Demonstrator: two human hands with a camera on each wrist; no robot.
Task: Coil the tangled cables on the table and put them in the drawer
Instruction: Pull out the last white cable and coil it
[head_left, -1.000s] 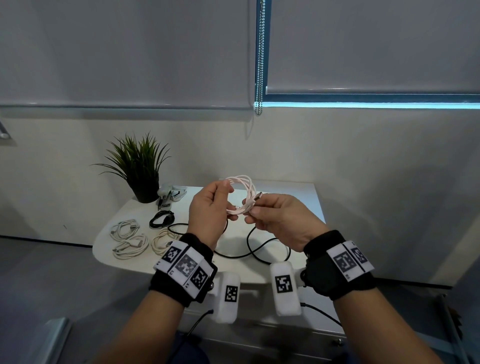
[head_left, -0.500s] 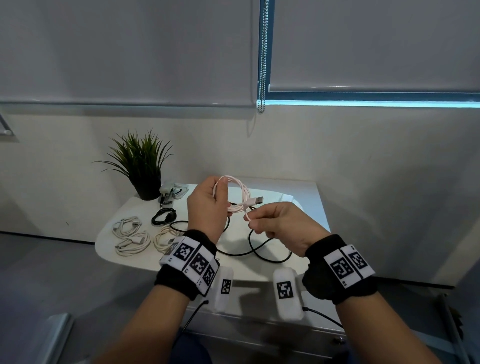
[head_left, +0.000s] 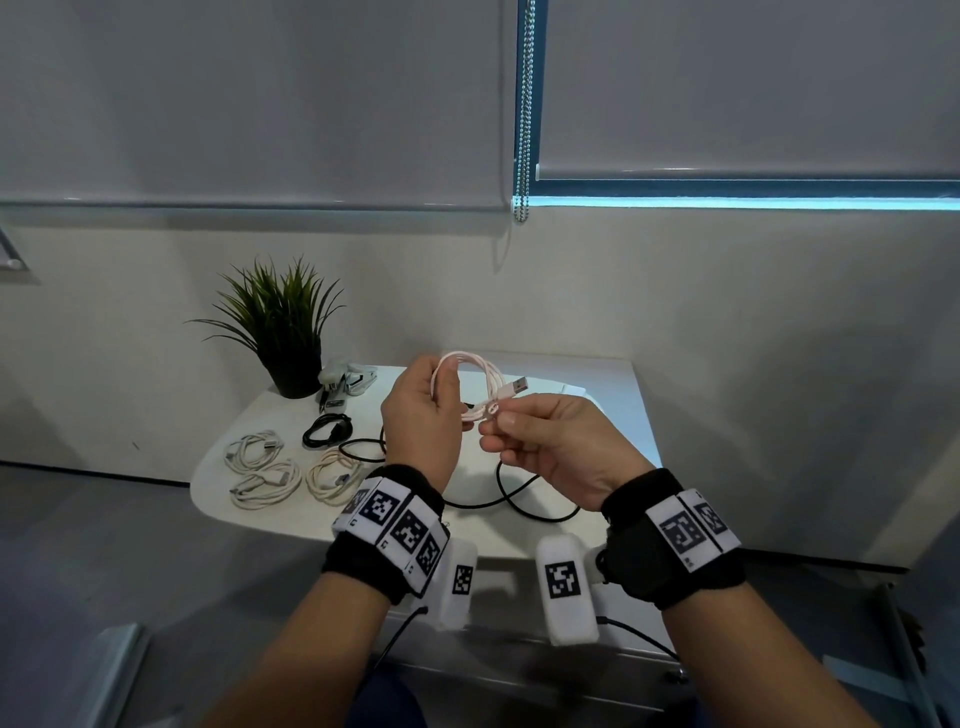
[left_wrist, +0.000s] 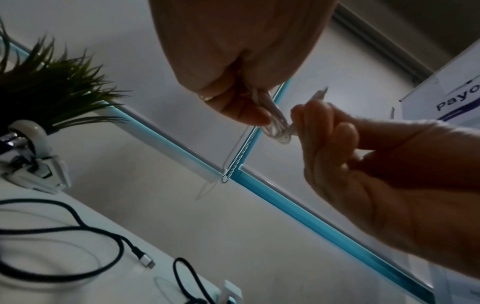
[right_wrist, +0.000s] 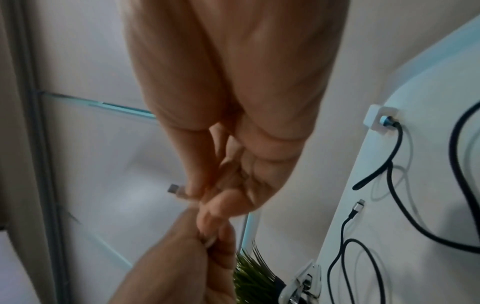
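My left hand (head_left: 423, 410) grips a coiled pale pink cable (head_left: 480, 371) above the white table (head_left: 608, 384). My right hand (head_left: 540, 439) pinches the cable's loose end just behind its USB plug (head_left: 517, 387), close against the coil. The left wrist view shows the coil (left_wrist: 275, 121) between both hands, while the right wrist view shows the plug (right_wrist: 173, 188) poking out past the right hand's fingers. A loose black cable (head_left: 519, 499) sprawls on the table under my hands. Several coiled cables lie at the left: white ones (head_left: 262, 467), a cream one (head_left: 332, 475) and a black one (head_left: 327, 431).
A potted plant (head_left: 283, 325) and a stapler (head_left: 345, 379) stand at the table's back left. The black cable's far end sits in a white holder (right_wrist: 379, 119) on the table. A cabinet with a drawer front (head_left: 519, 670) lies below the table's near edge.
Both hands have turned the pink coil more upright, and the right hand has shifted its pinch along the cable end, so the USB plug now sticks out to the right.
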